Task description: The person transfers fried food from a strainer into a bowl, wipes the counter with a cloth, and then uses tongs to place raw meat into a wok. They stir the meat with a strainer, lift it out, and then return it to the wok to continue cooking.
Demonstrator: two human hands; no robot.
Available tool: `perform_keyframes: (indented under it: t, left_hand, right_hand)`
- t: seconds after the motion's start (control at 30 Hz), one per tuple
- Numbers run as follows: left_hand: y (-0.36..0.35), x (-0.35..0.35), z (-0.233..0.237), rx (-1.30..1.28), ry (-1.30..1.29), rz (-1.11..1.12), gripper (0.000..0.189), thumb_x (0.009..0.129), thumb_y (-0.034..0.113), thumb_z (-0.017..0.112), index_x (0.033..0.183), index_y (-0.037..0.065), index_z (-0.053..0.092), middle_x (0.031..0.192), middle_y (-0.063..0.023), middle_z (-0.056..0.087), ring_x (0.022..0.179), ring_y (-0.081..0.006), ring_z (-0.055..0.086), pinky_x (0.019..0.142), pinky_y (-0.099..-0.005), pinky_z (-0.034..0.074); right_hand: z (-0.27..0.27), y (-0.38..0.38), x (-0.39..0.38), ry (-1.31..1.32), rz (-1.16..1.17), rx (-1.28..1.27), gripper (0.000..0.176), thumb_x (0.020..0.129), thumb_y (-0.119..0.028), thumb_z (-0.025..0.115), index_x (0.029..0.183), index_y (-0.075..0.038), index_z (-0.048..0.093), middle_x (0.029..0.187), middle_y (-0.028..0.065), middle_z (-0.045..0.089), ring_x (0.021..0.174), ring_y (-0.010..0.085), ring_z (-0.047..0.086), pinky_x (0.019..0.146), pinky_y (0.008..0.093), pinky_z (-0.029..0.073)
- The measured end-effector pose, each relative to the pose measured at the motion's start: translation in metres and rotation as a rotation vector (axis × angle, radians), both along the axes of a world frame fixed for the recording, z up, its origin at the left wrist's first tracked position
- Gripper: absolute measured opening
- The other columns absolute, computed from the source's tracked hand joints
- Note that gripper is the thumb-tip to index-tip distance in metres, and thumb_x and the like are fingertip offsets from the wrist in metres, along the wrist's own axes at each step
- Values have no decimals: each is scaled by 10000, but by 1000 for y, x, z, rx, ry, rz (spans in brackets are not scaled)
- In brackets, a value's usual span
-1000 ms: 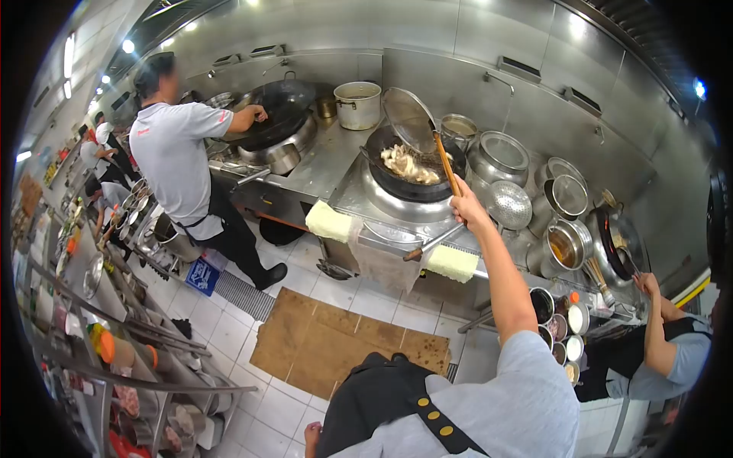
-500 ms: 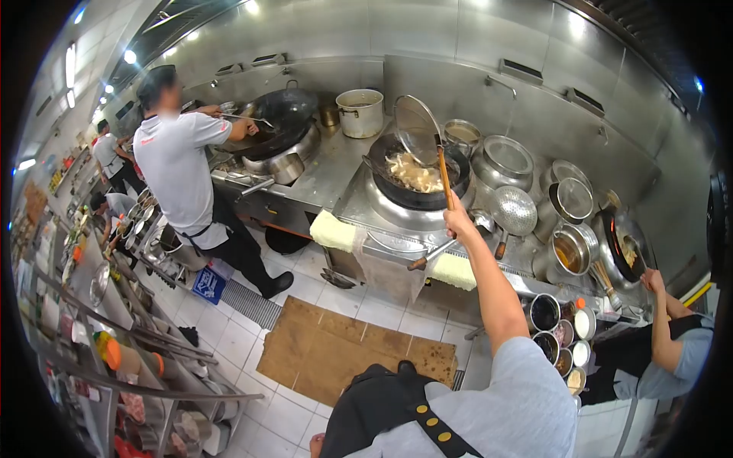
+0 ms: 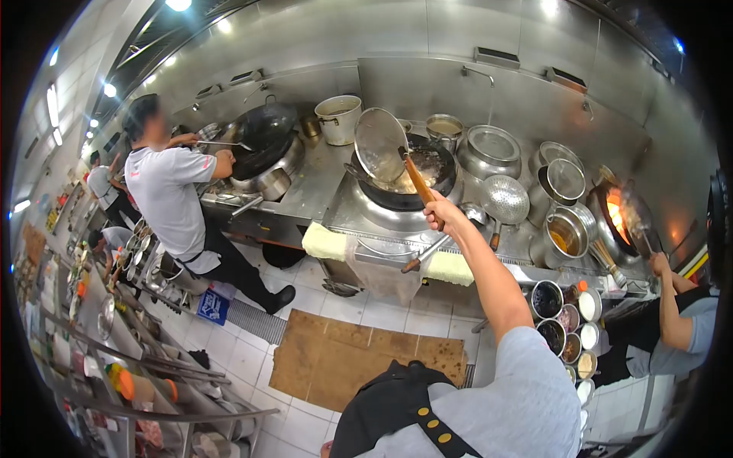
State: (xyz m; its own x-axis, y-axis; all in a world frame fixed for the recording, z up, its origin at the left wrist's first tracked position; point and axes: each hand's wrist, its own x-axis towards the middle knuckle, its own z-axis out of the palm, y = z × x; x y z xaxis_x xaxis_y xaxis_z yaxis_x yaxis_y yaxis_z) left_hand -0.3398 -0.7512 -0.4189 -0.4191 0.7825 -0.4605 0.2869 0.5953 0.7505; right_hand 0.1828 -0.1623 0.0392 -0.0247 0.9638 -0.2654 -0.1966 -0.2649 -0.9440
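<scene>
My right hand (image 3: 445, 211) is closed around the wooden handle of a large round mesh strainer (image 3: 379, 143). The strainer is tilted up on edge over the left side of a black wok (image 3: 437, 200) on the burner. Pale pieces of food (image 3: 403, 182) in liquid show in the wok, partly covered by the strainer. Below my right hand, a ladle (image 3: 473, 213) and a wooden-tipped handle (image 3: 412, 265) lie on the stove front. Only a sliver of my left hand (image 3: 327, 449) appears at the bottom edge beside my black apron, its fingers hidden.
A perforated skimmer (image 3: 507, 200) and a lidded round pot (image 3: 493, 145) stand to the right. Flames rise at another wok (image 3: 620, 217), worked by a person at far right. A co-worker (image 3: 172, 183) cooks at the left. Seasoning tins (image 3: 547, 300) line the right side; cardboard (image 3: 359, 359) covers the floor.
The strainer has swung left and lower over the wok, covering more of the food. My right hand has shifted slightly left and up. Flames have appeared at the far-right wok.
</scene>
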Motion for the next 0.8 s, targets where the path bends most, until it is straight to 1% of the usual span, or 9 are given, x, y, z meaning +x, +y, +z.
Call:
perform_keyframes:
  t: [0.1,0.2,0.27,0.3,0.4,0.5,0.6,0.7,0.8]
  left_hand:
    - [-2,-2,1,5,0,13,251,862,248,675,954,15,694,844,-104,709,758,-161,658,687,-309,529]
    - [-6,0,4,6,0,28,251,863,248,675,954,15,694,842,-104,709,756,-161,657,687,-308,529]
    - [-9,1,11,-1,3,36,251,863,248,675,954,15,694,841,-103,709,755,-161,657,687,-308,529]
    - [-11,2,11,-3,3,41,251,863,248,675,954,15,694,840,-103,709,755,-160,657,687,-308,529]
    - [-18,10,10,-10,0,59,251,863,247,675,954,15,694,839,-103,709,753,-160,657,686,-308,529]
    - [-20,15,9,-14,-1,72,251,863,247,675,954,14,694,837,-103,708,752,-160,656,686,-308,529]
    - [-21,18,10,-12,0,86,251,864,247,675,954,14,694,835,-102,708,750,-159,656,685,-307,529]
    - [-24,23,11,-3,-8,107,250,864,247,675,954,14,694,834,-102,708,749,-159,655,685,-307,529]
    - [-20,29,13,11,-17,128,250,864,246,675,954,14,694,832,-102,708,747,-159,655,685,-307,528]
  right_hand:
    - [-10,8,-5,35,2,-48,743,774,36,469,1436,-267,317,702,17,447,475,91,425,355,249,352]
    - [-25,18,-5,-33,-24,-33,746,770,39,470,1425,-289,323,694,10,435,473,89,414,358,252,353]
    - [-24,24,17,21,37,-48,786,725,51,477,1420,-286,330,688,0,425,465,100,420,362,257,372]
    - [-21,23,30,90,44,-65,765,728,41,485,1405,-286,344,678,-5,428,462,96,422,360,250,366]
    - [-20,21,46,89,14,-102,744,738,34,483,1390,-299,354,677,-4,426,458,91,417,361,243,359]
    - [-21,13,53,54,15,-68,709,745,45,478,1359,-293,375,679,3,428,455,90,409,362,238,348]
    - [-20,9,74,294,43,-133,614,748,68,487,1271,-245,408,691,25,451,457,89,408,359,237,335]
    - [-17,12,98,376,70,-191,530,747,69,477,1186,-222,409,691,40,454,454,95,401,358,234,332]
    - [-18,8,88,291,29,-170,494,749,65,474,1154,-211,409,691,51,455,459,98,407,360,232,339]
